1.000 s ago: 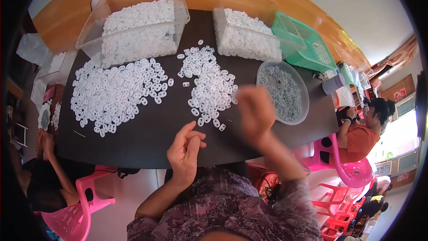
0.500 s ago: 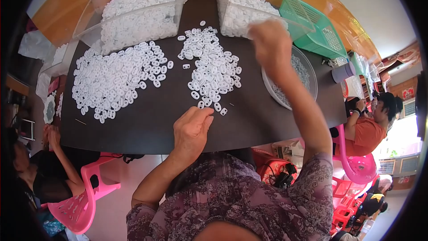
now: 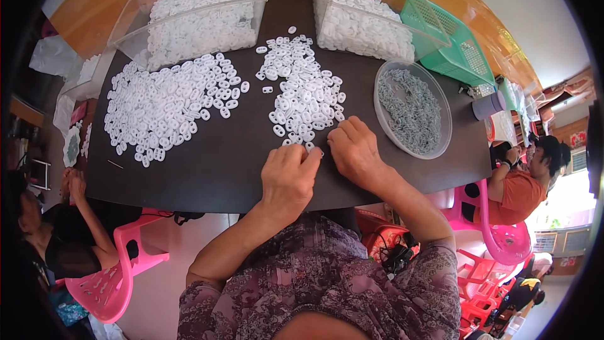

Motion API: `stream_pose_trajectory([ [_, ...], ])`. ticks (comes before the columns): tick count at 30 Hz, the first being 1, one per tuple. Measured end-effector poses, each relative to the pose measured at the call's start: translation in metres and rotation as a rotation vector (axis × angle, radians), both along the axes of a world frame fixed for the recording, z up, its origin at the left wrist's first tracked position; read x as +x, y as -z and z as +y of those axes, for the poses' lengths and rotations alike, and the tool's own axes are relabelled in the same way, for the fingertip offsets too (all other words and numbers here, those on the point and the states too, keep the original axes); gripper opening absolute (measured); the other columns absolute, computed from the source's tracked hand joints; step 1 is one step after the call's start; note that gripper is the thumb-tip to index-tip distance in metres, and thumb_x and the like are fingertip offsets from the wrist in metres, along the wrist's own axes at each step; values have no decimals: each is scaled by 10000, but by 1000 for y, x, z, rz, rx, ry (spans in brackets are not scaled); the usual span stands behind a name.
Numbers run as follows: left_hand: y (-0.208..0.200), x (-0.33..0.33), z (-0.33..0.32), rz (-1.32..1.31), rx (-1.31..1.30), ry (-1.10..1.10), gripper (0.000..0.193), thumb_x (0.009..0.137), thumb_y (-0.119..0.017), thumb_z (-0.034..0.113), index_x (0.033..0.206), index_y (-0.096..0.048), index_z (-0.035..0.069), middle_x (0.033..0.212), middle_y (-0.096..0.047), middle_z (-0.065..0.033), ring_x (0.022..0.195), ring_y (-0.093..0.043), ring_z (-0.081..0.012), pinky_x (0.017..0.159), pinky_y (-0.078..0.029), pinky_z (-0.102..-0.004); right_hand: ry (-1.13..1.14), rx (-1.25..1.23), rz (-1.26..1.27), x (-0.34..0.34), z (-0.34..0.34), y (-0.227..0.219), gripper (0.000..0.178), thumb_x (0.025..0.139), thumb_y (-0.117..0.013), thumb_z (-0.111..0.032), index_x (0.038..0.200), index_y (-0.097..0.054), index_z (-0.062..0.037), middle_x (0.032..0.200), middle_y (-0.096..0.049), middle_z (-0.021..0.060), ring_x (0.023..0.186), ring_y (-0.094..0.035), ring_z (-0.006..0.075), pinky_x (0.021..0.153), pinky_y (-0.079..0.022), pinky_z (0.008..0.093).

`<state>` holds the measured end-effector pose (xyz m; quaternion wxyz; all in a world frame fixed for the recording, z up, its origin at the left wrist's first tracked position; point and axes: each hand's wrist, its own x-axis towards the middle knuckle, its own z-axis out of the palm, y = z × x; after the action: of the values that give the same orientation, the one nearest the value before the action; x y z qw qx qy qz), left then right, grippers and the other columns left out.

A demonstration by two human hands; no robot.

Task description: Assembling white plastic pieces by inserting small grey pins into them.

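At the near end of the middle pile of small white oval two-holed plastic pieces [image 3: 305, 94], my left hand [image 3: 286, 179] is closed, thumb and fingers pressed together. A sliver of white shows by its fingertips; what they hold is too small to make out. Just to its right, my right hand [image 3: 357, 154] is curled with its fingers bent toward the left hand, and anything in them is hidden. Beyond the right hand stands a round clear tub [image 3: 447, 127] with many small grey metal pieces [image 3: 409, 110], which look like screws.
A wider pile of the same white pieces [image 3: 157, 110] lies left on the dark table [image 3: 207, 182]. Two clear bins [image 3: 266, 12] [image 3: 321, 16] full of them stand behind, beside a green basket [image 3: 456, 66]. People sit left [image 3: 56, 239] and right [image 3: 513, 182].
My right hand has come down from beside the back right bin, past the tub, to close beside my left hand. My left hand has shifted slightly right and stays closed.
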<state>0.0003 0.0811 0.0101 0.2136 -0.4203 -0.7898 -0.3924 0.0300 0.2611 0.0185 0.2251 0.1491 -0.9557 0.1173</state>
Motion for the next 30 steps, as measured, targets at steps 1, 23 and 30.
stream_pose_trajectory([
  [1, 0, -2, 4, 3, 9, 4, 196, 693, -587, 21, 887, -620, 20, 746, -485, -65, 686, -505, -230, 607, -400, -348, -11, -10, 20, 0, 0, 1, 124, 692, -647, 4, 749, -541, -27, 719, -501, 108, 674, -502, 298, 584, -426, 392],
  [23, -6, 8, 15, 247, -247, 108, 99, 715, -560, 99, 792, -568, 36, 739, -486, -86, 723, -480, -233, 697, -386, -370, 190, -536, 55, 35, -10, -14, 140, 741, -645, 76, 828, -581, -14, 750, -564, 99, 658, -564, 232, 576, -459, 322],
  [30, -14, 5, -22, -890, 339, 115, 126, 788, -674, 41, 903, -626, 22, 742, -597, -11, 661, -552, -103, 569, -440, -263, 110, -821, -181, 42, -32, -28, 144, 755, -645, 69, 873, -635, -14, 826, -593, 38, 720, -543, 96, 637, -428, 224],
])
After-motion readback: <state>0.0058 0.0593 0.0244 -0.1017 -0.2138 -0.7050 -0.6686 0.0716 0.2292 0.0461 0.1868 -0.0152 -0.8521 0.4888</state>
